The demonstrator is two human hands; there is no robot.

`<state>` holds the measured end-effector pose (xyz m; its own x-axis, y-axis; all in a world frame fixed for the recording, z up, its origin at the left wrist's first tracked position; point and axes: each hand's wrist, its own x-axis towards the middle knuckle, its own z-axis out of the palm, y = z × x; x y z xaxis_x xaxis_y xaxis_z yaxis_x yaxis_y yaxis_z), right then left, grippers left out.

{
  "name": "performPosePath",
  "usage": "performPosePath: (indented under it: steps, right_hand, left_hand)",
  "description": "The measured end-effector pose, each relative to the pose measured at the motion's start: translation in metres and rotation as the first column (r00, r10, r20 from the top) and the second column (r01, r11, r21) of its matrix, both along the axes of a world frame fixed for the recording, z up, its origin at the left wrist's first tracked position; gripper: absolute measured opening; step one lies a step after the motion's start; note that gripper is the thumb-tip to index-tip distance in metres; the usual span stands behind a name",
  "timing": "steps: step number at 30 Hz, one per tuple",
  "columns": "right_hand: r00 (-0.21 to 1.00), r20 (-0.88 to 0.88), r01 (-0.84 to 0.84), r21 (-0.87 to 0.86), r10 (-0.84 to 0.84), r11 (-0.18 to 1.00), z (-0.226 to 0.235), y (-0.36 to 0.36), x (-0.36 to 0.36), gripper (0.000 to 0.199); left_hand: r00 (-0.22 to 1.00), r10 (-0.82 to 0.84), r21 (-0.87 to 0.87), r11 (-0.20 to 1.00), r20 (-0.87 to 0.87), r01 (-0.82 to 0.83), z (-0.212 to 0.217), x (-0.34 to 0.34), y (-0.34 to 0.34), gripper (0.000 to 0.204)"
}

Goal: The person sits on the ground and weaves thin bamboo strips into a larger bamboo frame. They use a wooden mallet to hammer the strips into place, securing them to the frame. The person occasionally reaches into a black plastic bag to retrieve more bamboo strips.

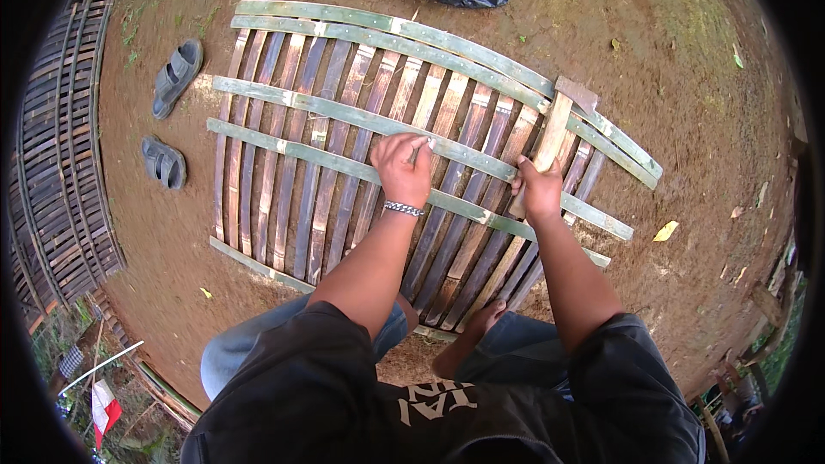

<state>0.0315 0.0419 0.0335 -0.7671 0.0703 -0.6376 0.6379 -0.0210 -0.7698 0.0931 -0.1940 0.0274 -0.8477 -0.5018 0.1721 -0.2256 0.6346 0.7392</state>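
Bare dirt ground [687,103]. Bamboo panel [344,163] stiff, light, springy. Left hand [404,167] fingers pinch something small at green crosspiece. Right hand [540,189] fingers clamped on wooden mallet [554,129] handle; grip low.

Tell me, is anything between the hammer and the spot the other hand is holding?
Nothing visible. The right hand has its grip on the wooden-handled hammer; the left hand pinches something too small to identify on a green bamboo strip of the slatted bamboo panel. Only open slats lie between.

An outdoor rural work yard: bare dirt ground [687,77] with grass patches, a bamboo slat panel [344,146] laid flat, more finished bamboo panels [60,180] stacked alongside, grey sandals [176,77] left nearby.
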Motion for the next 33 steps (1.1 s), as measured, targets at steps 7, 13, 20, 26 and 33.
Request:
performPosePath:
  steps: [7, 13, 20, 26, 33]
  right_hand:
    - [1.0, 0.016, -0.001, -0.012, 0.001, 1.0, -0.001, 0.002, 0.003, 0.028]
    - [1.0, 0.017, -0.024, 0.017, 0.024, 1.0, -0.001, 0.001, 0.001, 0.029]
    - [0.998, 0.017, -0.055, 0.046, 0.055, 0.997, 0.003, -0.002, 0.0, 0.028]
    - [0.98, -0.045, -0.188, 0.13, 0.195, 0.974, 0.007, 0.001, 0.011, 0.025]
    - [0.73, -0.001, -0.628, 0.395, 0.684, 0.671, 0.05, 0.012, 0.037, 0.034]
  left_hand:
    - [0.998, 0.051, -0.077, 0.996, 0.026, -0.049, -0.018, 0.007, 0.014, 0.006]
    - [0.998, 0.06, -0.13, 0.99, 0.021, -0.057, -0.018, 0.006, 0.015, 0.006]
    - [0.999, 0.028, -0.154, 0.988, 0.024, -0.024, -0.013, 0.006, 0.014, 0.006]
    - [0.999, 0.026, -0.171, 0.985, 0.033, -0.02, -0.012, 0.006, 0.014, 0.006]
    - [0.999, 0.015, -0.159, 0.987, 0.03, -0.01, -0.011, 0.004, 0.014, 0.006]
